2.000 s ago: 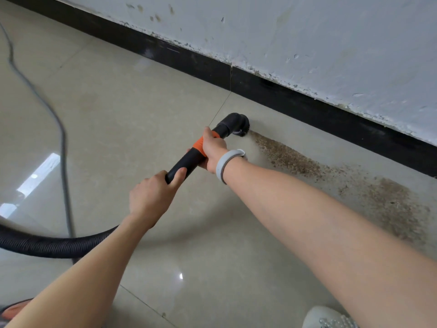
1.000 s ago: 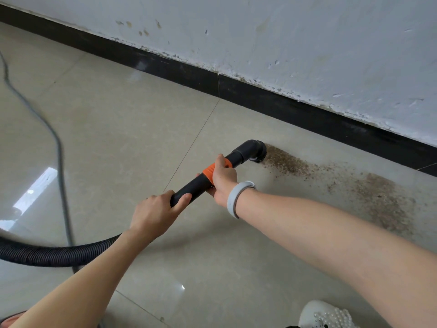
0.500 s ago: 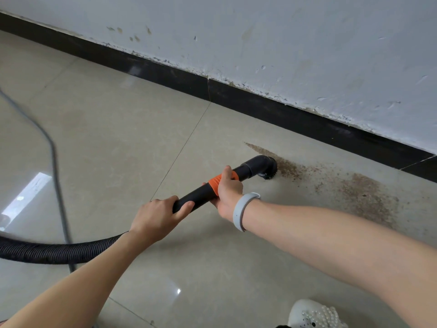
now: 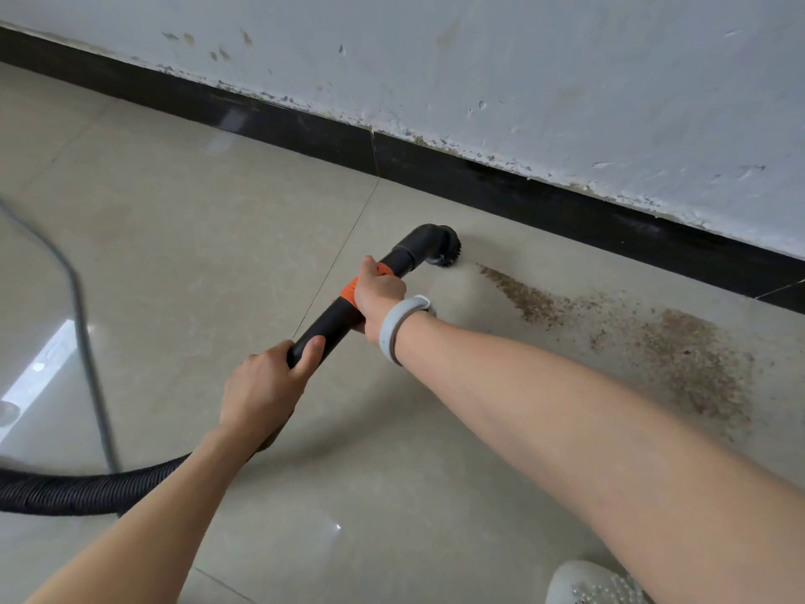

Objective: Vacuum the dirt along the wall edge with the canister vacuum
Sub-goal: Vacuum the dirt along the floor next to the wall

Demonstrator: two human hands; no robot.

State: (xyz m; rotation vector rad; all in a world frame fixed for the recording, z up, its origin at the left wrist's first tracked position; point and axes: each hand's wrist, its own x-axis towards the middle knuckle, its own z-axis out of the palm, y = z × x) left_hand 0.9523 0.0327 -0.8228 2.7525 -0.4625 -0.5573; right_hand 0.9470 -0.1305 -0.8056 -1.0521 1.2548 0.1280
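A: Left margin first. What is recorded there?

B: One grey power cord [image 4: 82,324], blurred, is seen curving down the far left of the tiled floor [image 4: 183,220]. One ribbed black hose [image 4: 87,490] is laid across the lower left, passing under the left forearm. Much bare tile is noted between cord and baseboard [image 4: 479,185].

A: Hands?

B: Two are counted. The left hand [image 4: 265,385] is wrapped round the lower end of the black wand [image 4: 335,320], thumb laid along the top. The right hand [image 4: 377,294] is closed round the wand higher up, over the orange collar [image 4: 350,289]. One pale grey wristband [image 4: 398,326] is worn on the right wrist.

A: Position of the working end?

B: One round brush nozzle [image 4: 442,250] is set at the wand's elbow, bristles down on the tile, near the baseboard but apart from it. The tip of the dirt [image 4: 522,298] lies just beside the nozzle, to its right. Contact between the two cannot be told.

A: Extent of the dirt?

B: One tapering brown streak is noted, widening rightward into a denser patch [image 4: 692,364]. It is spread on the tile short of the baseboard, with a clean strip between. The right forearm is stretched across the near side of it.

A: Edges?

B: The black baseboard is run diagonally, upper left to right, beneath one white wall [image 4: 566,71] with chipped, stained paint. One tile joint is seen running from the baseboard seam toward the wand.

A: Lower right?

B: One white shoe [image 4: 583,581], studded with beads, is cut off by the frame.
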